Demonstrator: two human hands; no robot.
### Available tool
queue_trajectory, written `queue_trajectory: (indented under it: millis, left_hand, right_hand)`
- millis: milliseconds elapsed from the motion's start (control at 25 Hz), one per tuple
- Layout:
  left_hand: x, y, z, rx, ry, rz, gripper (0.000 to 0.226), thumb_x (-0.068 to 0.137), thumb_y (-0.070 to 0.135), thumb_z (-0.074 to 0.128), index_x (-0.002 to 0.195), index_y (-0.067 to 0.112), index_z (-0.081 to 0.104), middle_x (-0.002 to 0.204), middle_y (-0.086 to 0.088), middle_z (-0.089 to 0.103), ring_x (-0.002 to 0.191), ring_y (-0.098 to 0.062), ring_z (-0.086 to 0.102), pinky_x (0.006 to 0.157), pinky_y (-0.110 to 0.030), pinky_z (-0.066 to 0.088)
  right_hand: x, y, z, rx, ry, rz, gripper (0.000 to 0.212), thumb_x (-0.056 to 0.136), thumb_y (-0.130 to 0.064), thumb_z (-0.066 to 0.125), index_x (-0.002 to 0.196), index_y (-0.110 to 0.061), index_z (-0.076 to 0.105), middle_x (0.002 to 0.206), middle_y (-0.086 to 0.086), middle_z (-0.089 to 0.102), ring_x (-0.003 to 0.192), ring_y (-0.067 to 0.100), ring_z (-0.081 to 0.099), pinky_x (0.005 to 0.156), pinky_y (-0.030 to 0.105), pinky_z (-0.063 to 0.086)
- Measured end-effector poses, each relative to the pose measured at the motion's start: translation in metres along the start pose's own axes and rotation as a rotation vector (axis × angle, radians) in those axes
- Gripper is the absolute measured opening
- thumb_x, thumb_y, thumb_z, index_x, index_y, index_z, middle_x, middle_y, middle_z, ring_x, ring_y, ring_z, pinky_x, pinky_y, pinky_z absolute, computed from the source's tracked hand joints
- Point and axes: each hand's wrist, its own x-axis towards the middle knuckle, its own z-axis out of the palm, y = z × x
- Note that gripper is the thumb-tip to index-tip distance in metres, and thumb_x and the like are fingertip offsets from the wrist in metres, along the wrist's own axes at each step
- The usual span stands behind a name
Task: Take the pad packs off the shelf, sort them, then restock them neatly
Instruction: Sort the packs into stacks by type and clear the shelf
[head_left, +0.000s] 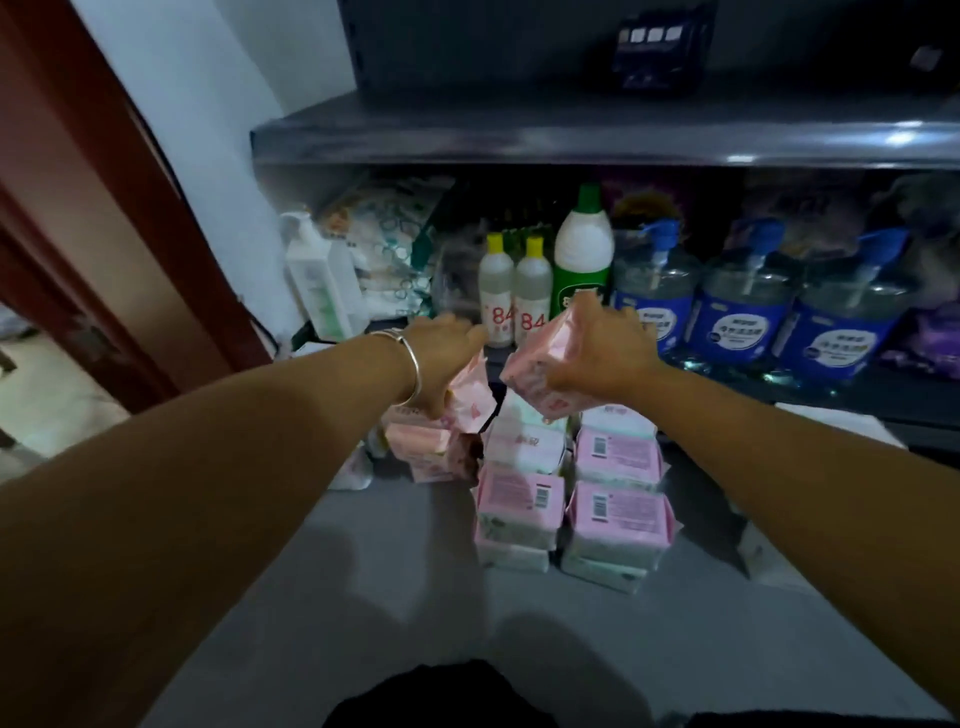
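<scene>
A dark metal shelf (571, 132) runs across the upper part of the view, with a lower level beneath it holding cleaning goods. On that lower level, three clear pump bottles with blue labels (743, 312) stand side by side at the right. Left of them stands a tall green and white bottle (582, 254), then two small bottles with yellow caps (514, 296) marked 84, and a white pump bottle (322, 286) at the far left.

On the grey floor (363, 571) in front of the shelf, pink and white pad packs (571, 499) lie stacked in two neat rows, touching one another. A looser pile of pink packs (431, 447) sits just to their left.

The right hand (602, 348) is clamped on a pink pack (535, 369), fingers curled over its top, holding it above the far end of the rows. The left hand (441, 358), a silver bangle (405, 364) on its wrist, grips another pink pack (470, 400) over the looser pile.
</scene>
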Motion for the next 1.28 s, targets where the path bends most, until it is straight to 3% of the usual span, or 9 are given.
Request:
queue_trajectory:
  millis: [360,640,680,760,840,920,1000,1080,1280]
  left_hand:
    - [-0.006,-0.021,0.155,-0.090,-0.125,-0.014,0.084,0.071,0.029,0.076,0.139,0.013,0.029,0.135,-0.010,0.039,0.122,-0.027,0.040,0.100,-0.035,0.035]
    - [0.015,0.000,0.220,-0.099,-0.158,0.017,0.058,0.089,0.015,0.055,0.139,0.003,0.030,0.139,-0.015,0.038,0.127,-0.030,0.037,0.104,-0.036,0.029]
    - [0.016,0.002,0.229,-0.074,-0.091,0.054,0.049,0.089,0.016,0.053,0.134,0.002,0.039,0.133,-0.016,0.045,0.123,-0.030,0.044,0.102,-0.035,0.033]
    - [0.022,0.005,0.251,-0.025,0.019,0.084,0.032,0.078,0.025,0.054,0.100,0.007,0.069,0.096,-0.012,0.067,0.089,-0.026,0.064,0.077,-0.026,0.050]
    - [0.028,0.010,0.269,-0.080,0.032,0.044,0.039,0.074,0.025,0.036,0.079,0.016,0.074,0.077,-0.003,0.069,0.071,-0.021,0.065,0.061,-0.023,0.051]
    - [0.034,0.020,0.285,-0.163,0.044,-0.049,0.047,0.084,0.017,0.027,0.105,0.015,0.069,0.103,-0.006,0.065,0.094,-0.024,0.062,0.073,-0.031,0.052]
    - [0.039,0.027,0.297,-0.246,-0.037,-0.147,0.045,0.096,0.013,0.025,0.138,0.010,0.040,0.135,-0.011,0.041,0.122,-0.028,0.043,0.096,-0.039,0.043]
    - [0.036,0.023,0.298,-0.332,-0.056,-0.159,0.045,0.096,0.010,0.035,0.141,0.008,0.029,0.139,-0.013,0.031,0.127,-0.028,0.035,0.102,-0.038,0.036]
    - [0.003,-0.009,0.291,-0.262,-0.072,-0.148,0.044,0.089,-0.001,0.042,0.132,0.005,0.039,0.137,-0.016,0.035,0.124,-0.031,0.038,0.098,-0.037,0.037]
  right_hand:
    - [0.047,-0.057,0.094,0.178,0.040,0.117,0.076,0.064,-0.040,0.080,0.121,-0.014,0.036,0.123,0.013,0.054,0.119,0.034,0.047,0.100,0.044,0.039]
    - [0.060,-0.066,0.168,0.509,-0.011,0.088,0.076,0.063,-0.020,0.083,0.120,-0.007,0.035,0.125,0.014,0.046,0.116,0.029,0.047,0.097,0.042,0.043]
    - [0.061,-0.066,0.175,0.521,-0.013,0.079,0.075,0.064,-0.018,0.083,0.120,-0.007,0.035,0.124,0.013,0.046,0.116,0.028,0.047,0.096,0.039,0.043]
    - [0.063,-0.068,0.184,0.532,-0.013,0.062,0.074,0.065,-0.017,0.082,0.122,-0.008,0.035,0.125,0.012,0.047,0.115,0.025,0.048,0.093,0.033,0.043]
    - [0.066,-0.069,0.188,0.546,-0.030,0.044,0.078,0.066,-0.018,0.082,0.127,-0.009,0.035,0.127,0.011,0.046,0.117,0.023,0.047,0.092,0.028,0.041]
    - [0.068,-0.069,0.193,0.514,-0.064,0.028,0.082,0.066,-0.020,0.082,0.132,-0.009,0.034,0.131,0.010,0.045,0.120,0.022,0.045,0.096,0.028,0.040]
    - [0.067,-0.067,0.196,0.483,-0.090,0.020,0.081,0.067,-0.020,0.082,0.132,-0.009,0.035,0.130,0.009,0.045,0.120,0.021,0.045,0.097,0.028,0.040]
    - [0.063,-0.067,0.197,0.482,-0.121,0.017,0.078,0.067,-0.019,0.081,0.129,-0.009,0.036,0.127,0.009,0.045,0.116,0.021,0.045,0.094,0.028,0.042]
    - [0.043,-0.078,0.202,0.443,-0.146,-0.026,0.075,0.061,-0.025,0.083,0.121,-0.010,0.041,0.118,0.009,0.051,0.111,0.026,0.048,0.092,0.039,0.047]
